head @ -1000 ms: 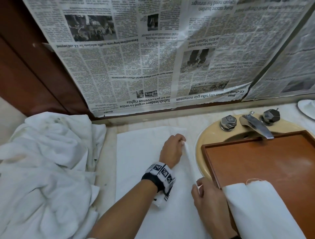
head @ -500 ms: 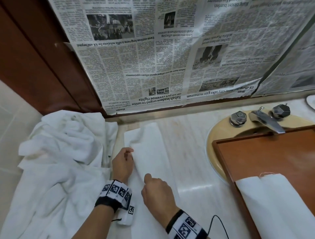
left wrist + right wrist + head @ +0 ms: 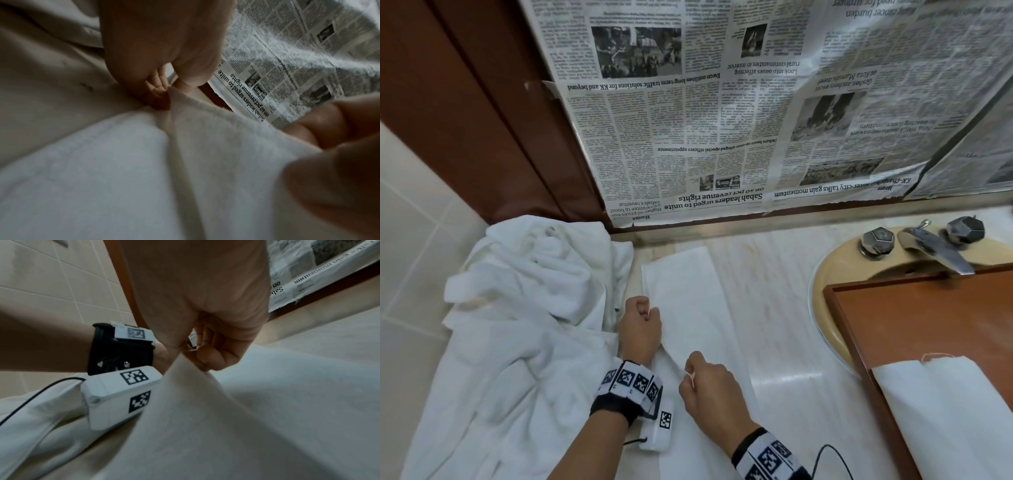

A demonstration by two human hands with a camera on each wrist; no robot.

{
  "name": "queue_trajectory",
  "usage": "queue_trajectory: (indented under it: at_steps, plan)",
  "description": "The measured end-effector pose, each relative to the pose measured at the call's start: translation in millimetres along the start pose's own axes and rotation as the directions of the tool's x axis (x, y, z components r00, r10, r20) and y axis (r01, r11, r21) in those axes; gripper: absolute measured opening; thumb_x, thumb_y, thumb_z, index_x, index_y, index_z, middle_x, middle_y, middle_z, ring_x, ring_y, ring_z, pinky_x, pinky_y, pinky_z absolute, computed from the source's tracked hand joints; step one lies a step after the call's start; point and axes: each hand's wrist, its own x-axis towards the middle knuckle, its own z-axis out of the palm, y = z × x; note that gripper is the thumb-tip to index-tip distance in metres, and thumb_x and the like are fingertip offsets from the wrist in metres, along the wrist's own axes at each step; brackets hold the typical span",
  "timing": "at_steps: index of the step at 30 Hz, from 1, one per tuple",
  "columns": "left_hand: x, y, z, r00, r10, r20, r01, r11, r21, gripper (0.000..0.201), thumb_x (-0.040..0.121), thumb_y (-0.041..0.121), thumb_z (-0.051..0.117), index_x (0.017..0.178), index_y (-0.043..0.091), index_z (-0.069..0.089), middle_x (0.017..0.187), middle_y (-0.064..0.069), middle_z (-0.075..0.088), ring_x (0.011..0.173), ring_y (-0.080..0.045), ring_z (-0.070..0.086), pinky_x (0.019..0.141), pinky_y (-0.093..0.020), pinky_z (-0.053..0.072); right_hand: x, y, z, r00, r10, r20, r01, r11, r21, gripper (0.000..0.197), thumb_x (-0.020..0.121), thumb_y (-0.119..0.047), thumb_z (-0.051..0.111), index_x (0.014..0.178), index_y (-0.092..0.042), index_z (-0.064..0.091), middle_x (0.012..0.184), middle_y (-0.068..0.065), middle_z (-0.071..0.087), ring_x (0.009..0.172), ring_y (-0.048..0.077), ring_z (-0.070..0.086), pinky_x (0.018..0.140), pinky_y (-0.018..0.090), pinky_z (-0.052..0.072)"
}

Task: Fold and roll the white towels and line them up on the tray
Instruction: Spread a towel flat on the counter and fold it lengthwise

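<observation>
A big newspaper [image 3: 722, 113] covers the wall behind the counter [image 3: 774, 325]. It hangs upside down, so the words are flipped. To its left is a brown wood panel [image 3: 465, 102], and past that are pale tiles [image 3: 410, 240].

A big heap of white towels [image 3: 517, 325] lies crumpled on the left side of the counter.

On the right is a brown tray [image 3: 928, 325]. It sits over the yellow sink [image 3: 828, 274]. A folded white cloth [image 3: 945, 418] lies on the near part of the tray. Behind the tray is a metal tap [image 3: 935, 250] with a knob on each side.

In the middle of the counter lies one towel [image 3: 688, 308], folded into a long strip. It points away from the person, just beside the heap and well apart from the tray.

The left hand [image 3: 640, 325] is on the left edge of the towel, near the middle of the strip. Its fingers are curled, and its thumb [image 3: 191, 76] and fingers pinch the cloth edge. The right hand [image 3: 709, 390] is nearer to the person. Its fingers are curled too, and they pinch the same edge and lift it a little, so the cloth makes a small ridge between the two hands.

Each wrist has a black band with black and white square marks [image 3: 630, 383]. A small white box [image 3: 119, 395] hangs under the left wrist, and a thin black wire [image 3: 828, 459] runs from the right wrist.
</observation>
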Motion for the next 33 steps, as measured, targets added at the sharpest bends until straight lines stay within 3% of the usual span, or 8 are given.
queue_trajectory:
  at_steps: [5, 10, 13, 15, 18, 21, 29, 33]
  plan:
    - [9, 2, -3, 0.999, -0.034, -0.012, 0.036, 0.985, 0.17, 0.02, 0.096, 0.012, 0.051, 0.112, 0.002, 0.059, 0.101, -0.012, 0.068, 0.099, -0.03, 0.06, 0.083, -0.029, 0.041, 0, 7, 7, 0.997, -0.033, 0.069, 0.03, 0.999, 0.043, 0.008, 0.096, -0.029, 0.043, 0.099, -0.022, 0.043, 0.082, 0.001, 0.057, 0.075, 0.025, 0.054, 0.064, 0.036, 0.041]
    - [11, 6, -7, 0.999, -0.006, 0.035, -0.003, 0.966, 0.259, 0.028, 0.089, 0.004, 0.056, 0.116, 0.001, 0.051, 0.119, -0.017, 0.055, 0.111, -0.033, 0.053, 0.095, -0.038, 0.042, 4, 15, -10, 0.964, -0.053, 0.262, 0.024, 0.994, 0.111, 0.035, 0.095, -0.051, 0.052, 0.104, -0.019, 0.06, 0.091, 0.003, 0.067, 0.08, 0.018, 0.06, 0.074, 0.033, 0.051]
    - [10, 7, -11, 0.993, 0.107, 0.055, -0.119, 0.934, 0.335, 0.043, 0.09, 0.0, 0.052, 0.133, -0.002, 0.045, 0.136, -0.02, 0.042, 0.123, -0.035, 0.044, 0.104, -0.038, 0.035, 27, 26, -35, 0.983, -0.128, 0.129, 0.115, 0.988, 0.107, 0.038, 0.097, -0.053, 0.047, 0.099, -0.018, 0.061, 0.095, 0.001, 0.064, 0.086, 0.017, 0.058, 0.079, 0.035, 0.049]
    - [12, 10, -9, 0.972, 0.222, 0.073, -0.232, 0.883, 0.409, 0.048, 0.093, 0.004, 0.05, 0.141, 0.002, 0.043, 0.147, -0.017, 0.037, 0.132, -0.035, 0.04, 0.109, -0.041, 0.033, 57, 34, -45, 0.986, -0.166, 0.03, 0.168, 0.983, -0.071, 0.062, 0.095, -0.059, 0.024, 0.12, -0.014, 0.059, 0.12, 0.005, 0.061, 0.111, 0.025, 0.055, 0.089, 0.038, 0.044]
    - [17, 13, 5, 0.942, 0.247, 0.229, -0.335, 0.734, 0.59, 0.055, 0.103, 0.027, 0.039, 0.156, 0.024, 0.025, 0.165, 0.001, 0.016, 0.148, -0.026, 0.021, 0.116, -0.05, 0.022, 110, 37, -43, 0.98, -0.196, 0.041, 0.2, 0.944, -0.264, 0.084, 0.088, -0.056, 0.002, 0.151, -0.013, 0.036, 0.158, 0.006, 0.034, 0.144, 0.028, 0.032, 0.109, 0.046, 0.033]
    - [22, 6, 17, 0.934, 0.149, 0.323, -0.342, 0.629, 0.698, 0.055, 0.105, 0.045, 0.02, 0.158, 0.041, 0.003, 0.166, 0.016, -0.006, 0.153, -0.024, 0.0, 0.119, -0.056, 0.009, 140, 43, -30, 0.971, -0.154, 0.183, 0.214, 0.902, -0.376, 0.082, 0.086, -0.06, -0.01, 0.16, -0.025, 0.003, 0.167, -0.009, -0.003, 0.154, 0.018, -0.003, 0.122, 0.049, 0.008]
    - [40, -7, 13, 0.958, 0.077, 0.277, -0.251, 0.694, 0.675, 0.059, 0.104, 0.051, 0.013, 0.158, 0.038, -0.007, 0.164, 0.022, -0.012, 0.153, -0.021, -0.012, 0.123, -0.05, -0.003, 151, 83, -43, 0.995, 0.093, 0.036, -0.074, 0.933, -0.351, 0.059, 0.106, -0.046, 0.008, 0.158, -0.027, -0.011, 0.163, -0.014, -0.018, 0.151, 0.018, -0.017, 0.122, 0.048, -0.009]
    - [26, 0, 8, 0.947, 0.076, 0.311, -0.274, 0.694, 0.666, 0.065, 0.105, 0.049, 0.021, 0.16, 0.025, -0.002, 0.167, 0.011, -0.013, 0.153, -0.028, -0.006, 0.123, -0.054, 0.003, 115, 80, -33, 0.996, -0.088, -0.023, 0.076, 0.941, -0.33, 0.059, 0.106, -0.042, 0.02, 0.16, -0.025, 0.003, 0.164, -0.011, -0.007, 0.153, 0.02, -0.003, 0.123, 0.048, 0.006]
